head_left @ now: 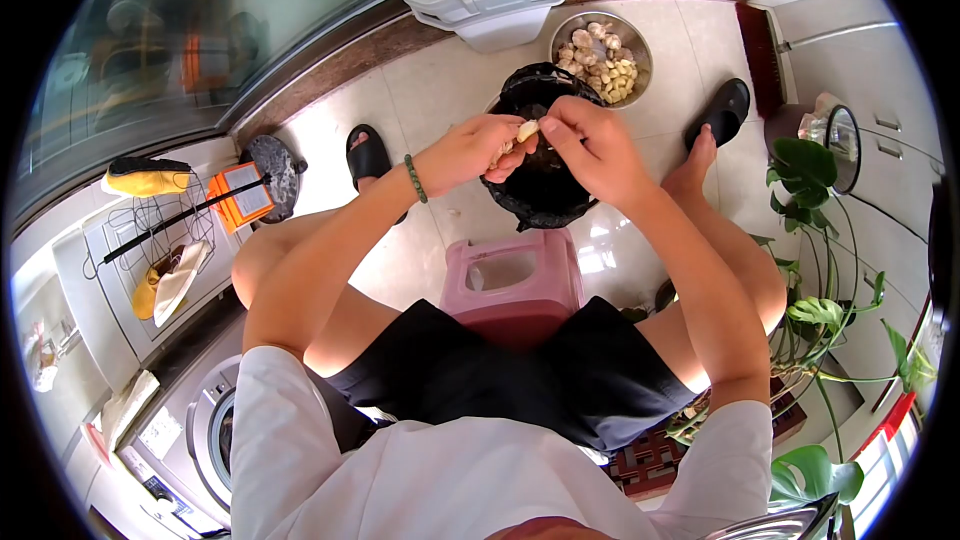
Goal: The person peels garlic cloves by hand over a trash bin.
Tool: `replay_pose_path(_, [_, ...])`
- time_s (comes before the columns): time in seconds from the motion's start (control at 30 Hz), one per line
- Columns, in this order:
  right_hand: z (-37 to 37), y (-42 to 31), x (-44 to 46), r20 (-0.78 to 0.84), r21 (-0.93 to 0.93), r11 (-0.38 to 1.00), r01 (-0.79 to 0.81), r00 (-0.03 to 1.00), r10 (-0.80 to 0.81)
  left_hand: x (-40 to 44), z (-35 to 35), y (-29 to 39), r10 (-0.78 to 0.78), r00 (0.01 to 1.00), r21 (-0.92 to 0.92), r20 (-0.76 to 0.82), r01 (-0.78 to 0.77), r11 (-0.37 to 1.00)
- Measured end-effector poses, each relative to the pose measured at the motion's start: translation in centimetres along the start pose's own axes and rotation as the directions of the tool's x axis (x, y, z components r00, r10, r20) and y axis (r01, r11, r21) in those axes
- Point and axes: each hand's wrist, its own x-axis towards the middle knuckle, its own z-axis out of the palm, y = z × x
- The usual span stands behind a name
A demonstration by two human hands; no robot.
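Observation:
My left hand (468, 152), with a green bead bracelet at the wrist, is closed around garlic pieces (507, 149). A pale garlic clove (527, 130) shows between the fingertips of both hands. My right hand (592, 145) pinches at the clove's right side with thumb and forefinger. Directly below the hands stands a bin lined with a black bag (540, 202); its contents are too dark to make out. Beyond it, to the right, a metal bowl (645, 52) holds whole garlic bulbs (580, 58) and peeled cloves (620, 78).
A pink plastic stool (512, 285) is between my knees. At the far side stands a grey-white container (488, 0) by the glass door. Trailing plants (810, 175) line the right side, and a wire rack (165, 225) is on the left.

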Motion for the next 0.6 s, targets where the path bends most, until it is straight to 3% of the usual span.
replay_pose_path(0.1, [0.9, 0.9, -0.2, 0.044, -0.07, 0.995, 0.072, 0.997, -0.069, 0.2, 0.6, -0.1, -0.014, 1.0, 0.041, 0.015, 0.014, 0.999])
replay_pose_path(0.2, [1.1, 1.1, -0.3, 0.014, -0.019, 0.997, 0.078, 0.997, -0.077, 0.3, 0.7, -0.4, -0.004, 1.0, 0.0, 0.027, 0.004, 1.0])
replay_pose_path(0.3, [0.8, 1.0, -0.2, -0.052, -0.119, 0.991, 0.061, 0.996, -0.067, 0.2, 1.2, 0.1, -0.106, 0.994, -0.08, -0.015, 0.105, 0.991])
replay_pose_path(0.6, [1.5, 0.7, -0.2, -0.073, -0.053, 0.996, 0.077, 0.994, -0.081, -0.1, 1.6, -0.2, -0.07, 0.985, -0.287, 0.158, 0.113, 0.951])
